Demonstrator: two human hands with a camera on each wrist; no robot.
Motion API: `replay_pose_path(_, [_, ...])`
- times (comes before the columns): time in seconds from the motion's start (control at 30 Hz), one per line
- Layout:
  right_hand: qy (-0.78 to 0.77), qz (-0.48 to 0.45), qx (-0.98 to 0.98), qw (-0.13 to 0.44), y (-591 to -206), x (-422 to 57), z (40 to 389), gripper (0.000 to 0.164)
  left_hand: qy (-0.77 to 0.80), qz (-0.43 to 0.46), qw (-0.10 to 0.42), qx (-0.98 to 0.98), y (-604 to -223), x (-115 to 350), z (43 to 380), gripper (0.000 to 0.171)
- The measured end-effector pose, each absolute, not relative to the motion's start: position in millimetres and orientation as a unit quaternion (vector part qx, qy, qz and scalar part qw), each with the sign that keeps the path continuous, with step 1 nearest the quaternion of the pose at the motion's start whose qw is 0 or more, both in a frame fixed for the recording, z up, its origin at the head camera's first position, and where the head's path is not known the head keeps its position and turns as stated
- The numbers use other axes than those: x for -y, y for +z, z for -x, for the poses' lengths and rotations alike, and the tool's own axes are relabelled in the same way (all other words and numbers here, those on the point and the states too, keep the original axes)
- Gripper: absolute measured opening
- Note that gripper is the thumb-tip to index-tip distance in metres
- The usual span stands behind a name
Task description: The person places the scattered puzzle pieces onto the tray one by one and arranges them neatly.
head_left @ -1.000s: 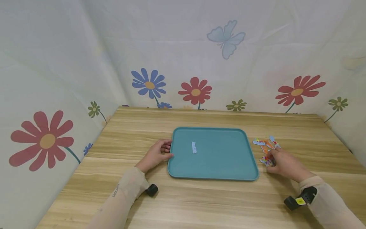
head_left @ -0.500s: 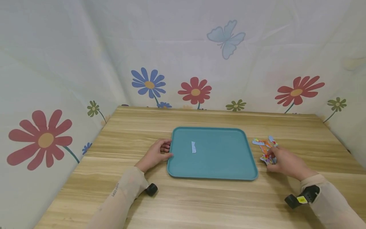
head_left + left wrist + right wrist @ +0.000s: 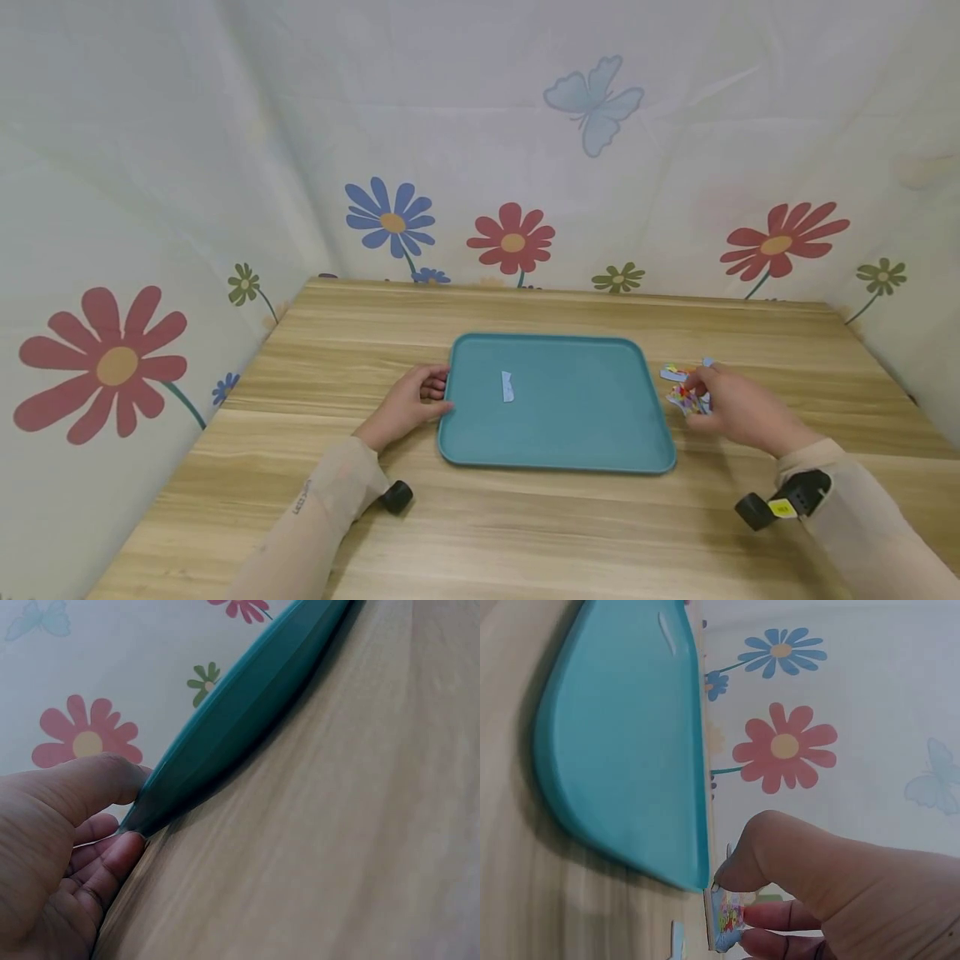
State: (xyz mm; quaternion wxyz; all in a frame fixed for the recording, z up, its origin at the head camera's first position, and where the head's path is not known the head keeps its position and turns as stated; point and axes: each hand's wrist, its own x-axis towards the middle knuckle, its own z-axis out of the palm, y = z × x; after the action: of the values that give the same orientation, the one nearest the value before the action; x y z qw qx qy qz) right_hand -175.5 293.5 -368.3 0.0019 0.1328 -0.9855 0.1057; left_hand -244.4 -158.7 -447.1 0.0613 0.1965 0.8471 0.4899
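Note:
My left hand (image 3: 408, 407) holds the left edge of a blue-green tray (image 3: 570, 446), thumb over the rim and fingertips at its outer side. On the tray's left half lies a small pale blue puzzle piece (image 3: 507, 387). Beyond the right edge, my right hand (image 3: 750, 414) pinches a puzzle piece (image 3: 729, 919) with a colourful print and pale blue border between thumb and fingers. Another pale blue and yellow puzzle piece (image 3: 673, 374) lies just behind that hand. The hand partly hides the other pieces there.
Everything rests on a wood-grain table (image 3: 525, 525). A white curtain (image 3: 465, 125) printed with flowers and a butterfly hangs behind it and along the left side. In the right wrist view, a pale loose piece (image 3: 676, 940) stands out low near the tray.
My right hand has lifted the colourful puzzle piece and shifted slightly left and away from me, over the other pieces. My left hand and the tray stay put.

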Motion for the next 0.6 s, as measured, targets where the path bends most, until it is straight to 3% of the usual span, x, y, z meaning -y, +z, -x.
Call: replay_pose_path(0.6, [0.131,-0.166,0.977,0.023,-351.4,-249.0,190.2,0.039,0.488,-0.203,0.056,-0.847,-448.6,159.2,244.8,0.059])
